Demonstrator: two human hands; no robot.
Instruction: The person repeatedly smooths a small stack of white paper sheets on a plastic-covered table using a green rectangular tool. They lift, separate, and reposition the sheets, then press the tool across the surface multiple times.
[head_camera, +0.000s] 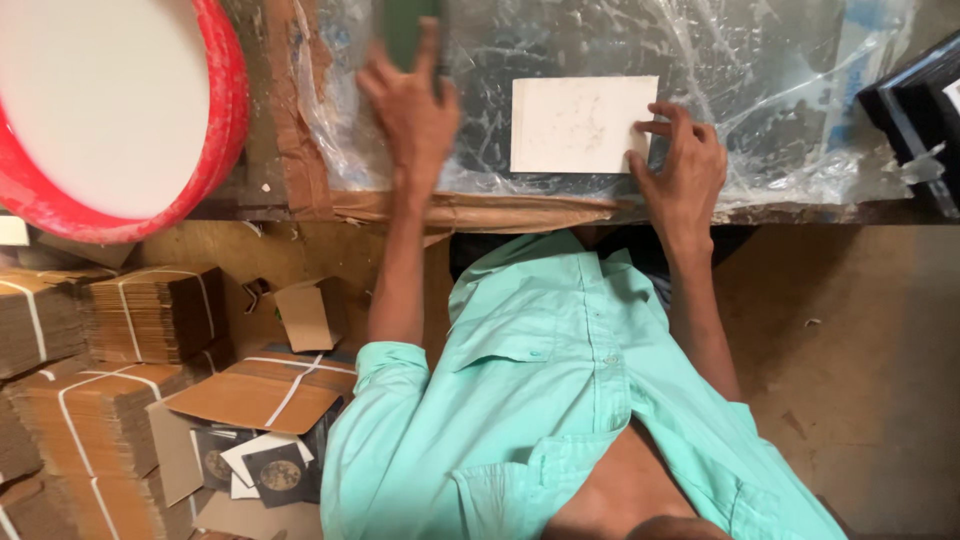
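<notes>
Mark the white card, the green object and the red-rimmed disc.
white card (578, 122): head view, middle of its blank face.
green object (402, 30): head view, part showing above the left hand (412, 105).
red-rimmed disc (222, 130): head view, red rim on its right side.

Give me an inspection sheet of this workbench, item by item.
Surface: worktable covered in crinkled clear plastic sheet, taped at the edge.
Job's things: white card flat on the plastic; dark green flat object at the top edge.
Clutter: red-rimmed round white disc; black object at right.
Hands: left hand grips the green object; right hand fingers touch the card's right edge.
Cables: nothing seen.
Surroundings: tied bundles of flattened cardboard on the floor, loose dark printed cards.
</notes>
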